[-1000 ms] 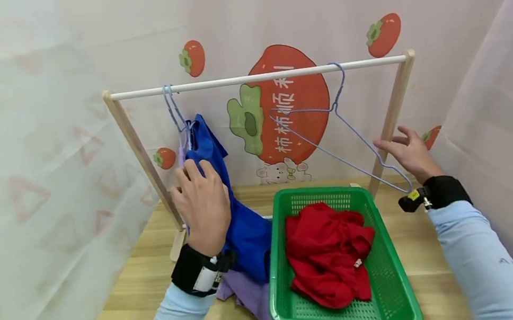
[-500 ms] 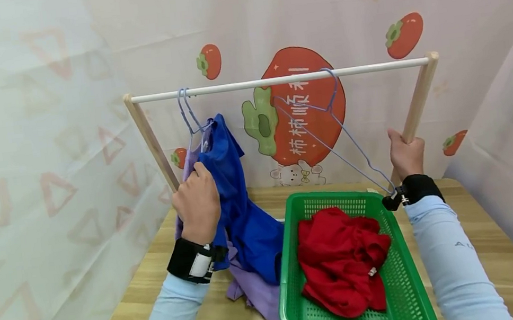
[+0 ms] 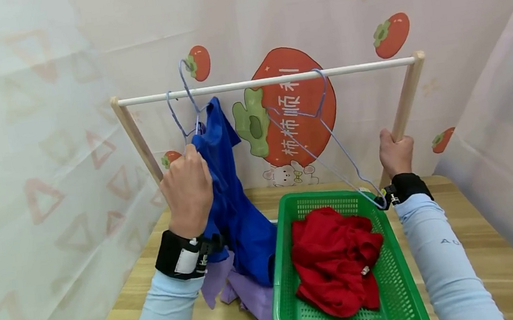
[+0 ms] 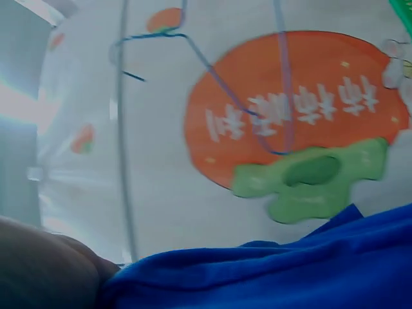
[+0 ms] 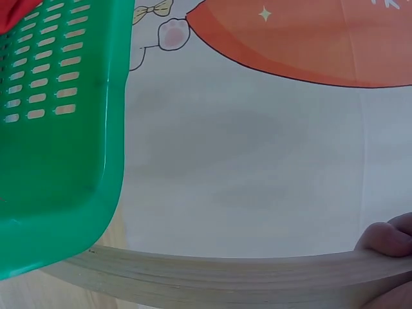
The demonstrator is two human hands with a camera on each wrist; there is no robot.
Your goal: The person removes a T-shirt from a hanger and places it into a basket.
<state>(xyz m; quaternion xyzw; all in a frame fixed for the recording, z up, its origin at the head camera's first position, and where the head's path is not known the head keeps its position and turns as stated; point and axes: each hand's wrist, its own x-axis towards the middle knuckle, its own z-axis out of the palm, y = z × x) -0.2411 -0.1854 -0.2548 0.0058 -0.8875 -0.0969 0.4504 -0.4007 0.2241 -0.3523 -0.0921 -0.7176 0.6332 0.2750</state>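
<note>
My left hand (image 3: 188, 192) grips the near shoulder of a blue shirt (image 3: 246, 230) on a light-blue wire hanger (image 3: 187, 83). That hanger's hook stands above the white rail (image 3: 247, 84), off it; whether my fingers also hold its wire is hidden. Behind, a second hanger (image 3: 175, 114) stays hooked on the rail, and a purple garment (image 3: 253, 291) droops to the table. Blue cloth (image 4: 270, 277) fills the bottom of the left wrist view. At the right, my right hand (image 3: 396, 152) is wrapped round the rack's wooden post (image 3: 407, 96), which the right wrist view also shows.
A bare hanger (image 3: 344, 152) dangles from the rail, its lower corner near my right wrist. Below stands a green basket (image 3: 279, 285) with a crumpled red garment (image 3: 331, 263) inside, on the wooden table (image 3: 498, 248). A printed curtain (image 3: 137, 52) hangs behind.
My right hand has closed round the rack's right post. The left hand has taken hold of the blue shirt and raised it, so its hanger's hook has come up off the rail.
</note>
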